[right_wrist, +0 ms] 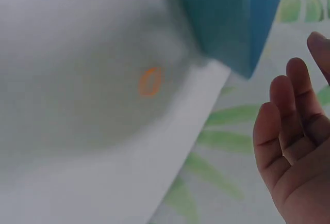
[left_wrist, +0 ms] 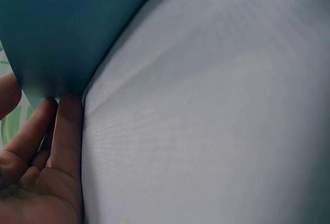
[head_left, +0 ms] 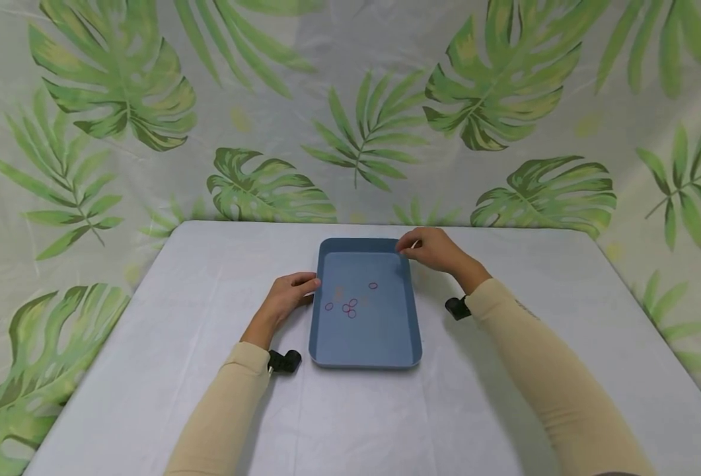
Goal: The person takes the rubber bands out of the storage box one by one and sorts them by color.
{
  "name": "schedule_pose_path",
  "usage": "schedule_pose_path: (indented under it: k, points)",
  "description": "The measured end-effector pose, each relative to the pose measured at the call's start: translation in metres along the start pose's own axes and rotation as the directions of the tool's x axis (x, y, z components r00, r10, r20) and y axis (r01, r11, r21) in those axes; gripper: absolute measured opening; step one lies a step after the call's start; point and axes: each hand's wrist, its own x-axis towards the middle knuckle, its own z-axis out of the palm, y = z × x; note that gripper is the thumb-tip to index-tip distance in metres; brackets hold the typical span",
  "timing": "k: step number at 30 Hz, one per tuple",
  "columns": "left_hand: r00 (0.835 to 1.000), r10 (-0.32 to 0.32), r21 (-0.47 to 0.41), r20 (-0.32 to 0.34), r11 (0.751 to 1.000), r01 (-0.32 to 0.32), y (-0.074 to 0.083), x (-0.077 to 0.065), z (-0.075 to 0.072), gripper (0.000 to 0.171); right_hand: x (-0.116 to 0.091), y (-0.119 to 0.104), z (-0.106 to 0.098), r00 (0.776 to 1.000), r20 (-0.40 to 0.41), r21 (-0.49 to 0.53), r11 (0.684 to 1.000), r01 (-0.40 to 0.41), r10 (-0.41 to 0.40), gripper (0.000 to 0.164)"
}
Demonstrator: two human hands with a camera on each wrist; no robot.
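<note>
A blue-grey tray (head_left: 386, 337) lies on the white-covered table, with several small thin red loops (head_left: 349, 308) like rubber bands on its floor, and fainter orange ones (head_left: 339, 292) beside them. My left hand (head_left: 287, 294) rests at the tray's left side, its fingers (left_wrist: 67, 131) extended against the outer wall and the thumb at the rim. Over the far right corner is my right hand (head_left: 436, 250), thumb and forefinger tips close together. In the right wrist view its other fingers (right_wrist: 268, 131) are loosely bent, with nothing visible in them.
An orange loop (right_wrist: 150, 81) lies on the white cloth (right_wrist: 77, 182) beside the tray, seen in the right wrist view. Behind the table's far edge hangs a curtain (head_left: 380, 198) printed with green leaves. Each wrist carries a small black camera (head_left: 285, 361).
</note>
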Motion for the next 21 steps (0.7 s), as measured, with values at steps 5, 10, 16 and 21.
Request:
schedule_pose_path:
  k: [5, 10, 16, 21]
  points:
    - [1.0, -0.002, 0.001, -0.005, 1.0, 0.002, -0.002, 0.002, -0.001, 0.049, 0.008, -0.026, 0.003, 0.999, 0.051, 0.033, 0.999, 0.017, -0.019, 0.025]
    - [1.0, 0.008, 0.014, -0.006, 1.0, -0.008, 0.001, 0.002, -0.003, 0.049, 0.017, -0.046, 0.011, 0.996, 0.061, 0.054, 0.997, 0.057, -0.06, 0.024]
    - [1.0, 0.011, 0.013, -0.003, 1.0, -0.011, -0.001, 0.002, -0.002, 0.048, 0.024, -0.055, 0.029, 0.989, 0.112, 0.008, 0.996, 0.091, -0.092, 0.019]
    - [1.0, 0.005, 0.006, -0.004, 1.0, -0.005, 0.0, 0.0, -0.002, 0.049, 0.026, -0.058, 0.045, 0.975, 0.204, -0.028, 0.995, 0.1, -0.092, 0.018]
